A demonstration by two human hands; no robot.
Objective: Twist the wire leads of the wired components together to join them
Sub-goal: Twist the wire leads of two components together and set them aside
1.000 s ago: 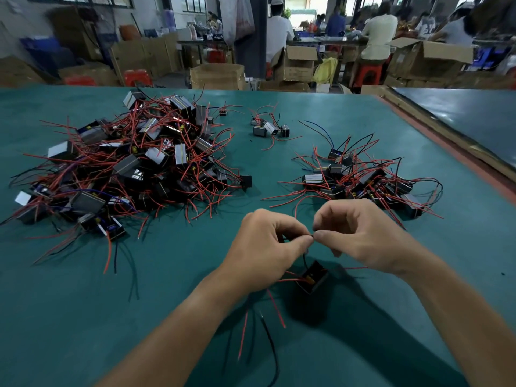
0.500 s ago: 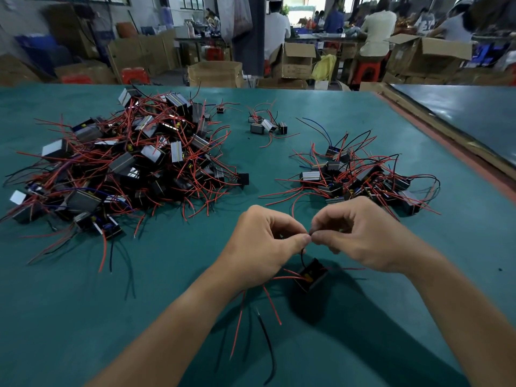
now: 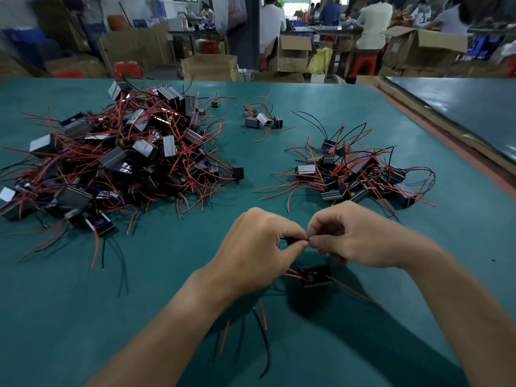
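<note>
The fingers (image 3: 298,238) of both hands are closed tight, tip to tip, at the centre of the frame. The left hand (image 3: 257,247) nips a dark wire lead (image 3: 287,239) between thumb and forefinger. The right hand (image 3: 360,238) pinches the same spot from the other side, its remaining fingers curled under. The bare ends are hidden inside the pinch (so I cannot tell how many turns are in).

Just below the hands is a small black component (image 3: 314,275) with red wires running out of it; whether it hangs or rests, I can't say. Loose red and black leads (image 3: 262,317) trail from under the left wrist toward the bottom of the frame.

To my eye the twist will go best if one hand holds the leads steady close to the stripped ends while the other rolls them one way only. Pulling would tug on the component, so I'd keep the tension light.

Further out on the green table (image 3: 83,303) sit a large heap (image 3: 125,163) at upper left, a smaller heap (image 3: 357,174) at right, and a tiny cluster (image 3: 262,118) top centre.
</note>
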